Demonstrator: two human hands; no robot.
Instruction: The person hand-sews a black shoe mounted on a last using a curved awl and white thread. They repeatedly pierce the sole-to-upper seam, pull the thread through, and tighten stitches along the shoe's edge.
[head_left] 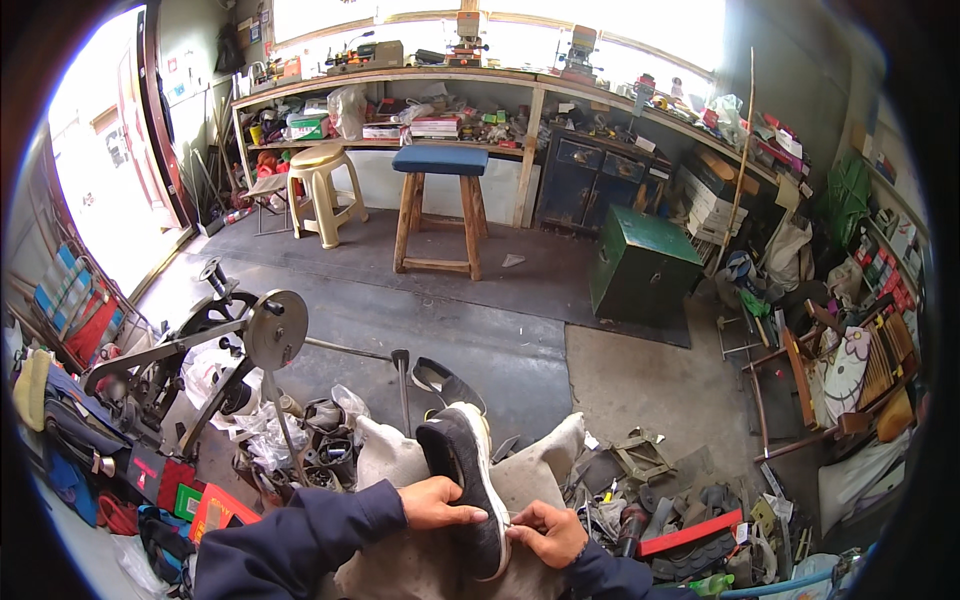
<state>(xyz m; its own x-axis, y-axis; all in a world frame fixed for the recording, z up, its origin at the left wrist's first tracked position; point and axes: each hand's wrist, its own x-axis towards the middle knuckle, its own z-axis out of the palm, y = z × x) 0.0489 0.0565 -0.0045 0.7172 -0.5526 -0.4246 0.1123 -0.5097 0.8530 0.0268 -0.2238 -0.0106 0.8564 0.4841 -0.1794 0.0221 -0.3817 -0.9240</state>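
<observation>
A black slip-on shoe with a white sole lies across my lap, its toe end toward me. My left hand is closed on the near side of the upper, thumb pressed along it. At the sole's right edge, my right hand pinches with thumb and forefinger; whatever is between the fingertips is too small to make out. Beneath the shoe, a pale grey cloth covers my lap. A second dark shoe rests on the floor just beyond.
At my left stands a hand-cranked machine with a round metal wheel. Loose parts and a red-edged tray crowd the right. Farther off are a blue-topped stool, a cream plastic stool, a green chest and a long workbench.
</observation>
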